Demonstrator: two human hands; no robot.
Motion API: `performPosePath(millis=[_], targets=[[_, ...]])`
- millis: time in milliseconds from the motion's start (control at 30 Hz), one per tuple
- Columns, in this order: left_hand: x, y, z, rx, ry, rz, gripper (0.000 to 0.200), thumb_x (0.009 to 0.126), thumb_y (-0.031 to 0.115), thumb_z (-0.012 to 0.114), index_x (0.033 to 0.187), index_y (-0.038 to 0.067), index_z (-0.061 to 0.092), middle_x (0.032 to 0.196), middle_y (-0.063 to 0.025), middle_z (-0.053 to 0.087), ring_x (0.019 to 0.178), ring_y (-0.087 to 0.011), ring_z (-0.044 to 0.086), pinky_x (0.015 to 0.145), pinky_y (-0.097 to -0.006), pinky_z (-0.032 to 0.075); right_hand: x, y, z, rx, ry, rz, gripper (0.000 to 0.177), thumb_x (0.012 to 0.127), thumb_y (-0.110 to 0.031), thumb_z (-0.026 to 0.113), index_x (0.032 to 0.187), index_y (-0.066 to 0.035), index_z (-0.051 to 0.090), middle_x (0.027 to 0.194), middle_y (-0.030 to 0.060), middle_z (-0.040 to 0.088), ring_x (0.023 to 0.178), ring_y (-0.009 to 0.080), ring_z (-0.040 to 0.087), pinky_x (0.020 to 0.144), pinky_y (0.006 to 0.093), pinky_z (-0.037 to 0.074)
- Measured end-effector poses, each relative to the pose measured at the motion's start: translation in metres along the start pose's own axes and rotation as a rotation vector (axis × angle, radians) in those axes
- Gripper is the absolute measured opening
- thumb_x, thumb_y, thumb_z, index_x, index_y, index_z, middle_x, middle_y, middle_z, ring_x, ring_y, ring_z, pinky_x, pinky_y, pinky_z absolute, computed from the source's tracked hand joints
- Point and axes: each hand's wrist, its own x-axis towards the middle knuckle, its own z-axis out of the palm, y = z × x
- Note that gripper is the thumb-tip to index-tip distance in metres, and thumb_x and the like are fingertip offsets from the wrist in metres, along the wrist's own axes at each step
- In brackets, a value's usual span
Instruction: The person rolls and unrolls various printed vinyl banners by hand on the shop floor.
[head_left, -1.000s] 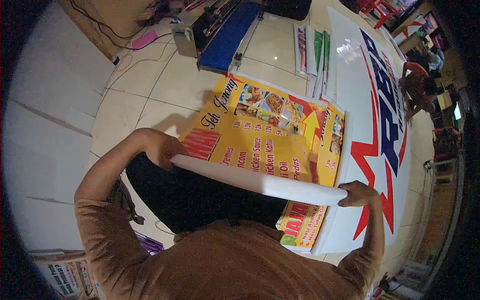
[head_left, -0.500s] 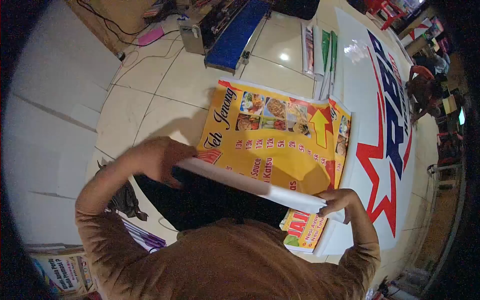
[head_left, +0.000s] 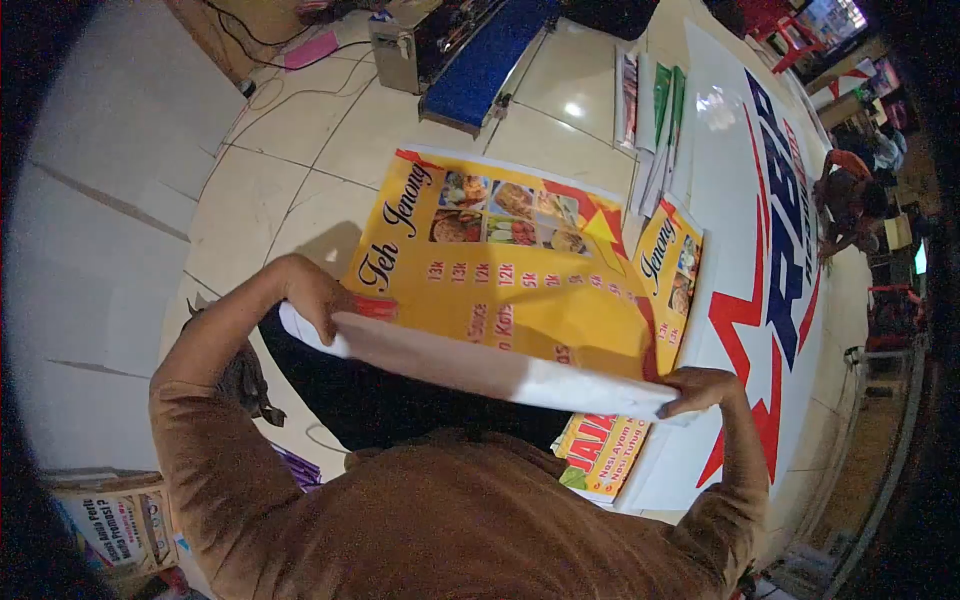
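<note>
A yellow printed banner (head_left: 500, 270) with food pictures and prices lies stretched out in front of me, its near edge rolled into a white roll (head_left: 440, 358). My left hand (head_left: 312, 298) is closed round the left end of this roll. At the roll's right end, my right hand (head_left: 695, 390) pinches the edge. Under the right side of the banner shows another yellow print (head_left: 675, 275) with similar lettering. A further yellow and red print (head_left: 603, 455) lies below my right hand.
A large white banner (head_left: 735, 230) with red and blue graphics covers the floor at the right. Rolled banners (head_left: 660, 130) lie beyond. A machine with a blue surface (head_left: 490, 65) stands ahead. Another person (head_left: 850, 200) crouches at the far right.
The yellow banner and its roll have shifted left, uncovering more of the print beneath. My left hand has moved left, my right hand slightly right. The roll's left end now shows past my left hand.
</note>
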Motion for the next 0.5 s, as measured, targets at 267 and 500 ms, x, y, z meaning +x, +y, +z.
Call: performPosePath(millis=[267,500], targets=[[-0.037,-0.009,0.019,-0.156,0.019,-0.13,0.044,0.069,0.018,0.068,0.107,0.0,0.056,0.086,-0.0136,0.064,0.079,-0.0208,0.061,0.073,-0.0362,0.048,0.021,-0.029,0.014,-0.287,0.523,-0.155,0.053,0.068,-0.016,0.071,0.115,-0.005,0.049,0.093,0.0202,0.064,0.09,0.0364,0.062,0.079,0.0438,0.05],[-0.012,0.07,0.094,0.314,1.118,-0.163,0.046,0.065,0.015,0.07,0.107,0.002,0.056,0.095,-0.02,0.062,0.088,-0.036,0.063,0.077,-0.0442,0.051,0.063,-0.015,-0.037,-0.101,-0.164,-0.138,0.059,0.073,-0.023,0.07,0.123,0.001,0.05,0.09,0.0102,0.068,0.082,0.0165,0.063,0.075,0.0307,0.05]])
